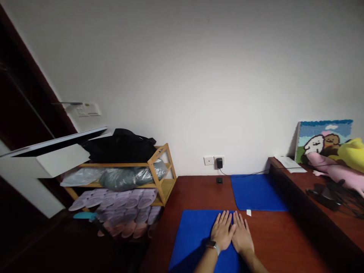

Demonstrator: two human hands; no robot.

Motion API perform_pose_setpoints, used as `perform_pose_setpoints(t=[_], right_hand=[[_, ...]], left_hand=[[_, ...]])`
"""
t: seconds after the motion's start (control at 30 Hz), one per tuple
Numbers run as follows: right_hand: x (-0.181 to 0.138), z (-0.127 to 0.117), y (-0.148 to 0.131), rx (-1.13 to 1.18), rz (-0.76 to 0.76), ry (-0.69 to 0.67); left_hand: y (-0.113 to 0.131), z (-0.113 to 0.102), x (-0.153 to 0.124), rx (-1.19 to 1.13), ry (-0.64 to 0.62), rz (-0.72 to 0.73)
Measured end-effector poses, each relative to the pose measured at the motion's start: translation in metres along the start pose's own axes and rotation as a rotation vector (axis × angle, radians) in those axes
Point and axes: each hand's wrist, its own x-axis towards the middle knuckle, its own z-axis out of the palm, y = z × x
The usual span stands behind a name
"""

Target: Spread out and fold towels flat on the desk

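Note:
My left hand [222, 230] and my right hand [242, 234] lie flat, side by side, fingers stretched out, on a blue cloth [193, 235] spread on a reddish-brown wooden tabletop [273, 239]. A watch sits on my left wrist. Both hands hold nothing. A second blue cloth [257, 191] lies further back to the right, with a small white tag at its near edge.
A wooden shoe rack [159, 174] at the left carries a black bag, grey bags and rows of slippers. A wall socket with a black plug [219, 162] sits at the back. A raised shelf [327, 197] on the right holds a rug picture, plush toys and cables.

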Motion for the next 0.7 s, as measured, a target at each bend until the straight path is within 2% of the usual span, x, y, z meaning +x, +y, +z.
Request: perform_pose_setpoints(t=[0.1, 0.17, 0.37, 0.47, 0.57, 0.7], right_hand=[[0.001, 0.000, 0.000, 0.029, 0.021, 0.010], [0.002, -0.001, -0.001, 0.057, 0.051, 0.022], [0.002, -0.009, -0.005, 0.083, 0.086, 0.018], [0.001, -0.011, -0.005, 0.093, 0.094, 0.006], [0.001, -0.012, -0.004, 0.097, 0.096, 0.009], [0.001, -0.010, -0.004, 0.107, 0.093, 0.025]], left_hand=[[-0.013, -0.004, -0.003, -0.004, 0.007, 0.026], [-0.032, -0.011, -0.009, 0.021, -0.003, 0.015], [-0.120, -0.046, -0.045, 0.150, -0.004, -0.208], [-0.154, -0.055, -0.060, 0.189, 0.012, -0.295], [-0.167, -0.055, -0.066, 0.200, 0.034, -0.319], [-0.166, -0.051, -0.066, 0.197, 0.064, -0.308]])
